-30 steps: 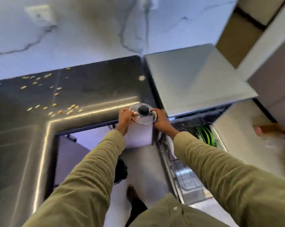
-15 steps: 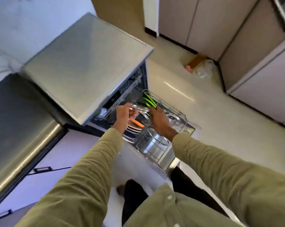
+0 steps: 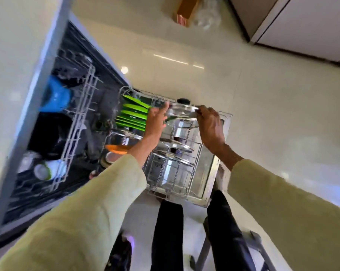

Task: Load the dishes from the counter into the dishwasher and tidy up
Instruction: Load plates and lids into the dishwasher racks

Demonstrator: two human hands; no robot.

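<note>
Both hands hold a glass lid over the pulled-out lower rack.

Head view: the left hand [image 3: 155, 122] and right hand [image 3: 210, 124] each grip an opposite edge of the glass lid [image 3: 181, 111], black knob up, above the lower rack [image 3: 184, 167]. Green plates [image 3: 133, 116] stand just left; other lids, seemingly, sit racked beneath, though blur obscures them.

Floor [image 3: 243, 90]: pale glossy tiles, reflecting streaks of ceiling light.
Cabinets [image 3: 311, 26]: light flat fronts, standing at upper right.
Box [image 3: 186, 10]: brown, lying beside crumpled clear plastic [image 3: 207, 15].
</note>
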